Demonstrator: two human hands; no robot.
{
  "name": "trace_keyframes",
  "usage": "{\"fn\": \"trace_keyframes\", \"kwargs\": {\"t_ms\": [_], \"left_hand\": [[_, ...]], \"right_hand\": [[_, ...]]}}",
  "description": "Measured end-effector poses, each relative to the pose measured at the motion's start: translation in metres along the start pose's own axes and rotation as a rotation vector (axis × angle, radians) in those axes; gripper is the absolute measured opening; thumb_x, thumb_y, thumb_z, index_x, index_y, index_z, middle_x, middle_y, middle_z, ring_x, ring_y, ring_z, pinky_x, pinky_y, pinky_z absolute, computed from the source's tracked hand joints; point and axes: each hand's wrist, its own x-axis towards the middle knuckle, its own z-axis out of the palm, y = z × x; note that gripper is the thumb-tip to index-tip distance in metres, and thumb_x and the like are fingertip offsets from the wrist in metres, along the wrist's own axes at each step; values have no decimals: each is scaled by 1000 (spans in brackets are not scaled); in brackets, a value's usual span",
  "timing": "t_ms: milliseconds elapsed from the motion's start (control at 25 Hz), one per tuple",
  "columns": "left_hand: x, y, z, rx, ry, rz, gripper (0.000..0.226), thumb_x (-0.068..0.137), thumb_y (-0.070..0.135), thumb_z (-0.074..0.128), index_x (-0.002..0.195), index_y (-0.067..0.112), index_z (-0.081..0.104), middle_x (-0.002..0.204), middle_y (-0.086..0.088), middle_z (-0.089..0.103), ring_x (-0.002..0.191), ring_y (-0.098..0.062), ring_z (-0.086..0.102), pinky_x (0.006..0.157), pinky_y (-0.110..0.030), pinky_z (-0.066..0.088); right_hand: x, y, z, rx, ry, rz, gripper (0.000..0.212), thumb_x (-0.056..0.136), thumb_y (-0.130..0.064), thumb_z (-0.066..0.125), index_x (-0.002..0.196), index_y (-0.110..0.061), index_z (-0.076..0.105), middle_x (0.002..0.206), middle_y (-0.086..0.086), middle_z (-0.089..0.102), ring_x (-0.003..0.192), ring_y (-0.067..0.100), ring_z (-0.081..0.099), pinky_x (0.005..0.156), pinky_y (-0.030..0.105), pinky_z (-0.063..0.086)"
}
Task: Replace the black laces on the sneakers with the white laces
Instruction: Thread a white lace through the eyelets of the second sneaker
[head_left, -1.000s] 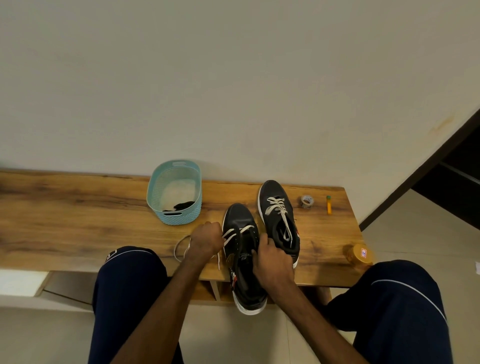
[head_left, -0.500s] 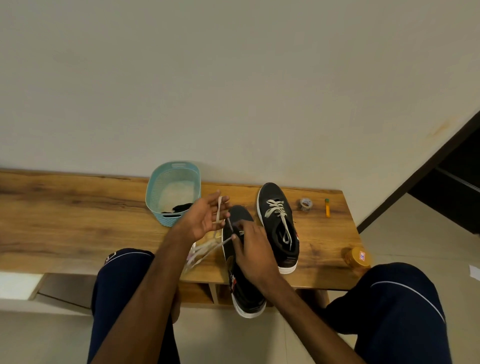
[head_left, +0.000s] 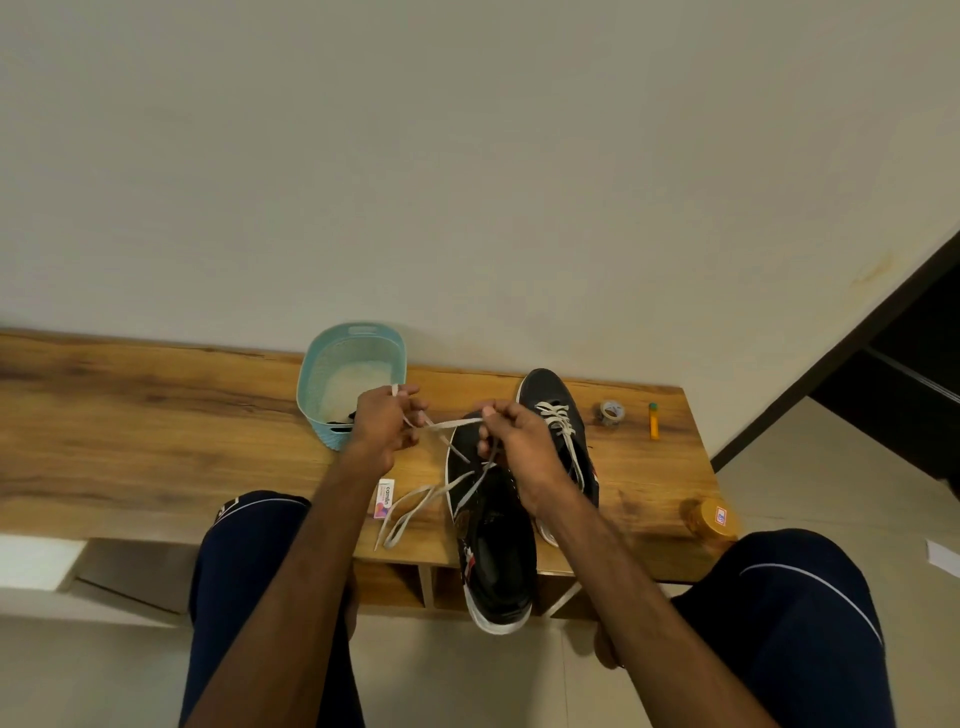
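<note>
Both arms reach fwd, L hand (head_left: 387, 427) & R hand (head_left: 519, 441) side by side, fingers curled, each pinching the white lace (head_left: 449, 425).

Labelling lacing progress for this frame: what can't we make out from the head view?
Head view only.
- In the basket, the dark item: mostly behind the left hand; can't confirm it's black laces.
- Eyelets of the near sneaker: covered by the right hand pinching the white lace; threaded count unclear.
- Heel of the far sneaker: behind the right wrist.
- Label on the jar: too small to read.
</note>
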Motion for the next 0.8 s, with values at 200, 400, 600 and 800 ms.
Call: {"fn": "trace_keyframes", "kwargs": {"t_ms": [200, 400, 600, 800], "left_hand": [[5, -19, -6, 1092, 228, 323, 21, 99, 15, 48, 109, 2, 61, 106, -18, 67, 93, -36, 65, 75, -39, 53], [-7, -26, 1, 1493, 247, 325, 27, 99, 12, 44, 121, 0, 53, 122, -18, 60, 108, -31, 61, 84, -38, 51], [-22, -20, 21, 626, -373, 545, 30, 106, 22, 39, 115, 9, 65, 110, -5, 67, 103, -17, 62, 89, -32, 47], [-28, -20, 29, 465, -507, 347, 21, 104, 24, 47, 103, 14, 66, 75, 0, 65, 59, -15, 58, 58, -29, 52]], "right_hand": [[5, -38, -26, -104, -40, -131, 22, 101, -3, 50, 114, -5, 67, 83, 3, 71, 63, 9, 57, 63, 24, 47], [8, -44, -32, -571, -43, -232, 15, 97, -3, 56, 105, -14, 62, 81, 2, 75, 68, 18, 68, 57, 30, 53], [13, -31, -14, -977, -29, -385, 10, 84, -21, 76, 81, -17, 68, 78, -4, 70, 72, 10, 64, 69, 29, 53], [16, -25, -18, -1032, -22, -421, 14, 92, -6, 64, 100, -12, 73, 90, 6, 74, 81, 16, 67, 76, 37, 57]]}}
